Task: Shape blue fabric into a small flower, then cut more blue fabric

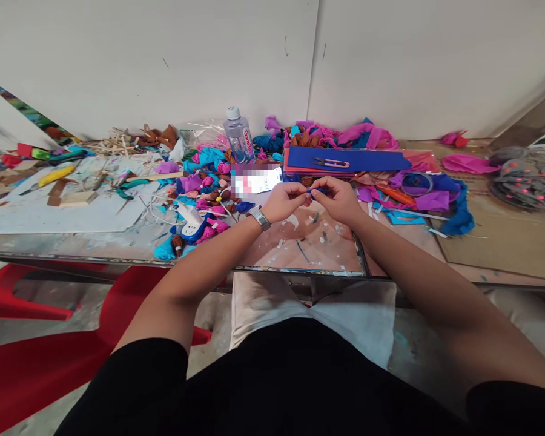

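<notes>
Above the table's front part, my left hand (284, 201) and my right hand (338, 200) meet fingertip to fingertip. Both pinch a small dark blue piece of crepe paper (317, 190), mostly covered by the fingers. A lit phone (267, 180) lies just behind my left hand. Beyond my right hand is a stack of paper sheets with a blue one (376, 159) on top, and pink-handled thread snips (331, 163) rest on it. Crumpled pieces of purple crepe paper (436, 201) lie to the right.
A water bottle (238, 138) stands near the wall. A white and blue power strip (194, 229) with a cable lies left among paper rosettes. Farther left are a yellow utility knife (56, 175) and wood sticks. A tape roll (416, 183) sits right; a red chair (118, 303) stands lower left.
</notes>
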The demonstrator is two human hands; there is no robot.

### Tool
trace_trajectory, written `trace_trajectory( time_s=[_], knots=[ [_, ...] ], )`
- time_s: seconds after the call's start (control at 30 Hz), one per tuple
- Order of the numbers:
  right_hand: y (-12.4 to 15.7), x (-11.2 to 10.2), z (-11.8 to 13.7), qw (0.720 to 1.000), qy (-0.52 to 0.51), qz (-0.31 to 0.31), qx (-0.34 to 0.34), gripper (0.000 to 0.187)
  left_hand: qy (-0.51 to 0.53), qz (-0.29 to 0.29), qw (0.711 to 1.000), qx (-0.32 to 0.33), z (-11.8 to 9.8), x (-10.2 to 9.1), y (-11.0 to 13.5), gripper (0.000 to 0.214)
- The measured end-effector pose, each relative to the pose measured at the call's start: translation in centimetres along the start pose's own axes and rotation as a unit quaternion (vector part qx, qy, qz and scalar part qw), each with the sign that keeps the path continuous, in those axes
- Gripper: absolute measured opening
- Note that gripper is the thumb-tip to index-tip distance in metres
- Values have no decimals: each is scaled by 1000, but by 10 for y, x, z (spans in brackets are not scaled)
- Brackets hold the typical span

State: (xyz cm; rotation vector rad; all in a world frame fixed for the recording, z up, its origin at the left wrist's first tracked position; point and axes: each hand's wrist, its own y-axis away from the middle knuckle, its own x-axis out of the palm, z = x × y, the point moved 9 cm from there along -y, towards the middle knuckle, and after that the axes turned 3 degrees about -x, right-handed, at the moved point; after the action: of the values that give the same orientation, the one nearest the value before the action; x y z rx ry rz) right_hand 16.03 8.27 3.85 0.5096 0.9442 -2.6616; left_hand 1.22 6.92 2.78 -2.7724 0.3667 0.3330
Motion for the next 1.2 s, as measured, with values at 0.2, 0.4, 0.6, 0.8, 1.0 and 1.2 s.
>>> trace_trajectory(
  time_s=[0.2, 0.4, 0.6, 0.8, 1.0, 1.2],
  knots=[
    [2, -6, 24, 994, 70, -10, -86, 10, 33, 3, 999, -18, 5, 0, -1, 38],
    [3, -6, 24, 988, 106, -8, -111, 16, -9, -11, 1000, 15, 3, -2, 0, 34],
    [3, -4, 23, 992, 92, -8, -87, 20, -40, -10, 998, 41, -4, -3, 1, 40],
    [1, 5, 1, 999, -31, 17, 30, 25, -21, -27, 998, 43, 2, -7, -2, 42],
    [1, 8, -9, 994, -78, 21, 77, 22, 21, -41, 997, 62, 6, -7, -1, 33],
    [1, 13, -15, 986, -126, 23, 109, 24, 1, -49, 997, 63, 5, -8, -1, 22]
  ],
)
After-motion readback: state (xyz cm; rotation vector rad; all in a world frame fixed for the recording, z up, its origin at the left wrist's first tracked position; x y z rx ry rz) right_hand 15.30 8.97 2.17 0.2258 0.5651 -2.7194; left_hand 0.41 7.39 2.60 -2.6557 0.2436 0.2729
